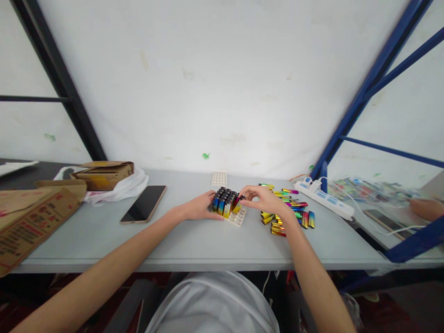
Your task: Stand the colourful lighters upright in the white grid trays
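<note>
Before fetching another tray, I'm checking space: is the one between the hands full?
Not full: the white tray shows bare cells on its right side, beside upright shiny pieces.

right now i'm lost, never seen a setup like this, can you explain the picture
No machine here: these are a person's bare hands, seen by one camera worn on the head, looking forward and down. On the grey table, the left hand cups the left side of a block of shiny, black-topped pieces standing in a white tray. The right hand has its fingers at a piece on the block's right side; whether they grip it is hard to see. Loose shiny pieces and a power strip lie to the right, a phone to the left, and a second tray behind.
</note>
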